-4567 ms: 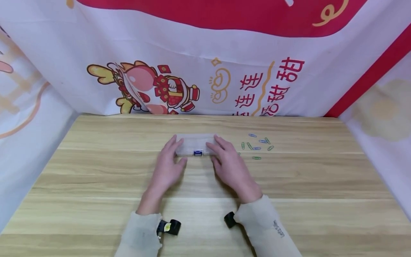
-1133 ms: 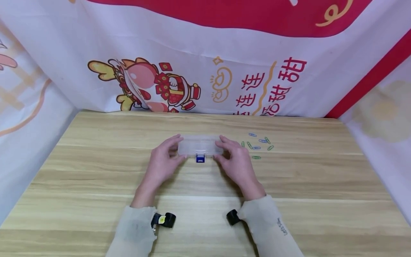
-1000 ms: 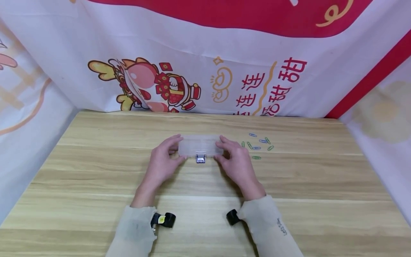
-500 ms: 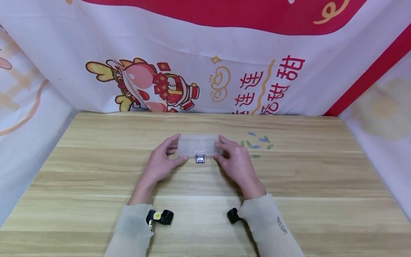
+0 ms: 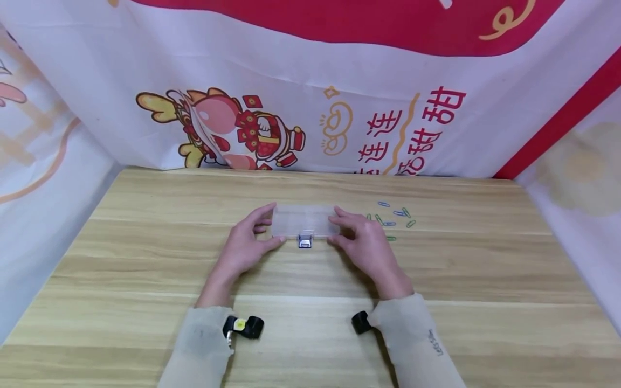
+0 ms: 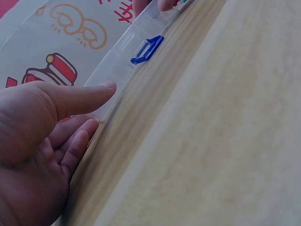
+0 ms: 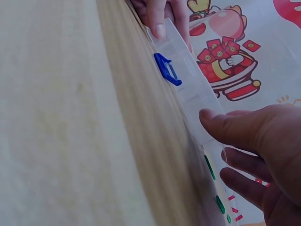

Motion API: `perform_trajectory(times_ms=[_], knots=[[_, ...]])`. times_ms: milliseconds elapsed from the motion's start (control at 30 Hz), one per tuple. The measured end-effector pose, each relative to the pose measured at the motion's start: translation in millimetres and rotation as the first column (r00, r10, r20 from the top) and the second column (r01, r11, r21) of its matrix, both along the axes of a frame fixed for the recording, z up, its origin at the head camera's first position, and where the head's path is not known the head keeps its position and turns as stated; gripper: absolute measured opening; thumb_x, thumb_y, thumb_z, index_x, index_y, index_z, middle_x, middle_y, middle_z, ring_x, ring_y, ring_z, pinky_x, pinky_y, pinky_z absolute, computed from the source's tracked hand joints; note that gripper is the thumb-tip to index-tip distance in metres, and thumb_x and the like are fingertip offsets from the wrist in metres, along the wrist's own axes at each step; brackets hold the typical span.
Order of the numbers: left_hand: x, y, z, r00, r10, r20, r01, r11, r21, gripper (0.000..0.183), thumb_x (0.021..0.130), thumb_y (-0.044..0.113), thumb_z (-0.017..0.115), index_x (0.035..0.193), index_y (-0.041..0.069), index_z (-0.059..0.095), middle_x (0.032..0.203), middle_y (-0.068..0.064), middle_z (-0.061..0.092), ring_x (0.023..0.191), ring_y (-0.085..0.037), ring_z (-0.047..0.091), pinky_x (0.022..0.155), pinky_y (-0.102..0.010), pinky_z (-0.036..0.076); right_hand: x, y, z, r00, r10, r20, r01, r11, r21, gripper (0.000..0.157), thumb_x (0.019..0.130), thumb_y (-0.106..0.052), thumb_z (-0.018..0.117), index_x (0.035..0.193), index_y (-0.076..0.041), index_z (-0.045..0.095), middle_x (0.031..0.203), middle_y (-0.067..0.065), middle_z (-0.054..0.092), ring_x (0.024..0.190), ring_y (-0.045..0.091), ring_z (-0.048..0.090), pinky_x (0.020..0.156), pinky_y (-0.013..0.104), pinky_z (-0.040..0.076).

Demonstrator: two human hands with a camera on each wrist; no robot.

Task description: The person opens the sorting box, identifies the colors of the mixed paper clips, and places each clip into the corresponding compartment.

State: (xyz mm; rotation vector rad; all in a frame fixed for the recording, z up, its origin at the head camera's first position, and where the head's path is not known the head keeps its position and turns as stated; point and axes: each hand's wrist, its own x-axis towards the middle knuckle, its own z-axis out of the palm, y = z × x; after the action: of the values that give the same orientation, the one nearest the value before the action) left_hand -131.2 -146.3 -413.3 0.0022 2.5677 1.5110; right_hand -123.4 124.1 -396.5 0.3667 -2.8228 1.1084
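A clear plastic box (image 5: 306,221) lies on the table with its lid down. Its blue latch (image 5: 304,241) sticks out from the front edge, flipped open, as the blue latch (image 6: 148,49) in the left wrist view also shows. My left hand (image 5: 244,241) holds the box's left end, thumb on the front wall and fingertips at the end and back corner. At the right end my right hand (image 5: 367,243) holds it the same way; in the right wrist view its thumb (image 7: 221,126) presses the front wall. The box's contents cannot be made out.
Several blue and green paperclips (image 5: 400,213) lie scattered on the wooden table (image 5: 475,258) just right of the box. A printed cloth (image 5: 271,59) hangs behind the table's back edge.
The blue latch lay against the box's front earlier and now stands out from it. Both hands have brought their thumbs onto the box's front edge. The box sits slightly further right.
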Motion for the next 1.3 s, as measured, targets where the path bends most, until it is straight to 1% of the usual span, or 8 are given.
perform_trajectory(times_ms=[200,433,667,800,933,1000,1133,1300], knots=[[-0.8,0,0.9,1.000,0.010,0.013,-0.010,1.000,0.006,0.078,0.094,0.017,0.085,0.162,0.027,0.048,0.154,-0.014,0.060,0.137,-0.036,0.058,0.119,-0.053,0.045,-2.5,4,3.5,1.000,0.016,0.018,-0.016,1.000,-0.016,0.043,0.089,-0.017,0.089,0.130,-0.016,0.077,0.154,0.002,0.063,0.142,0.028,0.063,0.119,0.048,0.048],[-1.4,0,2.8,1.000,0.009,0.002,-0.009,0.999,0.046,0.081,0.093,0.015,0.086,0.163,0.022,0.046,0.158,-0.013,0.059,0.138,-0.035,0.058,0.120,-0.052,0.044,-7.6,7,11.0,0.997,-0.028,0.072,0.039,0.988,-0.149,0.041,0.096,-0.023,0.084,0.134,-0.012,0.074,0.141,0.010,0.073,0.127,0.031,0.072,0.105,0.044,0.060],[-0.3,1,3.3,1.000,0.027,-0.009,-0.026,0.997,0.078,0.072,0.091,0.011,0.086,0.153,0.013,0.050,0.153,-0.013,0.062,0.138,-0.033,0.058,0.120,-0.051,0.044,-18.9,1,16.3,0.984,-0.175,0.015,0.173,0.953,-0.249,0.021,0.096,-0.022,0.084,0.104,-0.009,0.070,0.100,0.007,0.075,0.093,0.021,0.070,0.082,0.033,0.061],[0.3,2,3.2,0.999,0.033,-0.005,-0.032,0.996,0.081,0.070,0.090,0.010,0.087,0.151,0.015,0.053,0.152,-0.012,0.062,0.138,-0.033,0.059,0.120,-0.050,0.044,-25.2,-3,18.5,0.973,-0.220,0.074,0.232,0.920,-0.315,0.017,0.094,-0.022,0.084,0.096,-0.012,0.071,0.094,0.006,0.073,0.087,0.020,0.067,0.074,0.027,0.056],[0.6,2,3.3,1.000,0.017,-0.015,-0.016,0.998,0.067,0.073,0.090,0.011,0.087,0.154,0.017,0.053,0.152,-0.012,0.062,0.138,-0.032,0.059,0.120,-0.049,0.044,-31.4,-5,18.6,0.953,-0.252,0.169,0.298,0.887,-0.352,0.013,0.095,-0.024,0.084,0.103,-0.017,0.077,0.102,0.002,0.076,0.094,0.019,0.068,0.079,0.031,0.057],[0.7,2,3.7,1.000,0.013,-0.007,-0.012,0.998,0.062,0.074,0.090,0.012,0.087,0.155,0.019,0.054,0.151,-0.012,0.062,0.138,-0.032,0.058,0.120,-0.049,0.044,-34.5,-6,17.9,0.949,-0.247,0.194,0.302,0.886,-0.352,0.015,0.096,-0.023,0.083,0.109,-0.017,0.078,0.106,0.001,0.078,0.099,0.018,0.069,0.084,0.034,0.058],[0.5,0,4.3,0.999,0.015,0.042,-0.019,0.996,0.088,0.074,0.089,0.014,0.089,0.155,0.023,0.056,0.152,-0.010,0.061,0.138,-0.032,0.056,0.122,-0.050,0.042,-40.0,-7,13.8,0.956,-0.203,0.212,0.268,0.900,-0.345,0.023,0.096,-0.017,0.082,0.118,-0.014,0.078,0.113,0.003,0.079,0.105,0.020,0.072,0.094,0.037,0.060],[-0.9,-3,5.4,0.996,0.012,0.089,-0.024,0.990,0.138,0.076,0.087,0.016,0.090,0.155,0.023,0.056,0.154,-0.008,0.059,0.140,-0.033,0.053,0.124,-0.052,0.038,-42.9,-9,8.6,0.971,-0.150,0.184,0.203,0.927,-0.315,0.031,0.093,-0.008,0.082,0.124,-0.009,0.076,0.117,0.009,0.077,0.109,0.024,0.073,0.100,0.039,0.060]])
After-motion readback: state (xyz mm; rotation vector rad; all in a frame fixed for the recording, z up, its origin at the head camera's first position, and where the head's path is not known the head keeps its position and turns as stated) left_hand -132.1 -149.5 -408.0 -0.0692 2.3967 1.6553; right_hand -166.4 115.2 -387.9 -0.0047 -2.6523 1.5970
